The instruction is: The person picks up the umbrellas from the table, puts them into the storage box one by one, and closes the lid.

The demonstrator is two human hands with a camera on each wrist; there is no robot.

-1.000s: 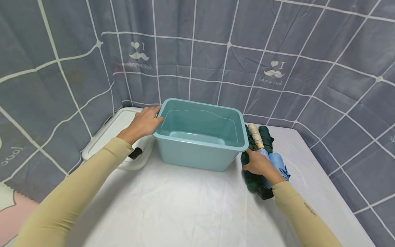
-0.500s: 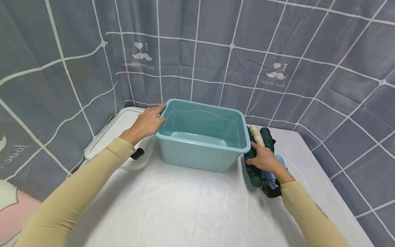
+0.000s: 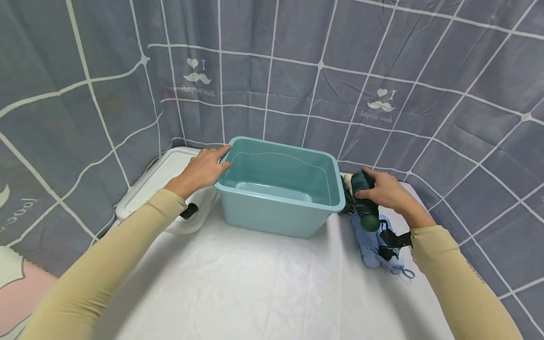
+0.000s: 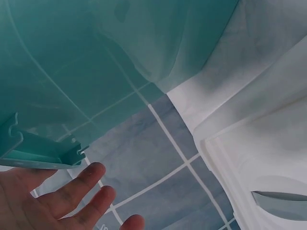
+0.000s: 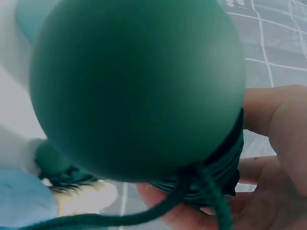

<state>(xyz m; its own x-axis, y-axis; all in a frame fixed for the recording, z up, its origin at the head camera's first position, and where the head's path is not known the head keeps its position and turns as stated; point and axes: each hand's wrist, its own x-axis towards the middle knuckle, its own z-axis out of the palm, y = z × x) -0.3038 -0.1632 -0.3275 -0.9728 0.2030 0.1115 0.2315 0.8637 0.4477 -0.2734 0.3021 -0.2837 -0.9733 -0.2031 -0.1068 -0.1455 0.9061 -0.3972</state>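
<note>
A dark green folded umbrella with a round ball end is in my right hand, thumb and fingers around its wrapped cloth. Its green ball end and cord fill much of the right wrist view. My left hand holds the near-left rim of a teal plastic bin, thumb over the edge; in the left wrist view several fingers extend loosely below the rim. Blue folded umbrellas lie under the raised one. Beside the bin, another dark green umbrella and a cream one are partly hidden.
The bin's visible floor holds nothing. A white lid lies left of the bin, under my left forearm. White cloth covers the table. Grey grid-patterned curtains stand behind and at both sides.
My right hand has moved right and away from the bin's side, taking a dark green umbrella up off the pile and uncovering the blue ones. My left hand stays at the rim.
</note>
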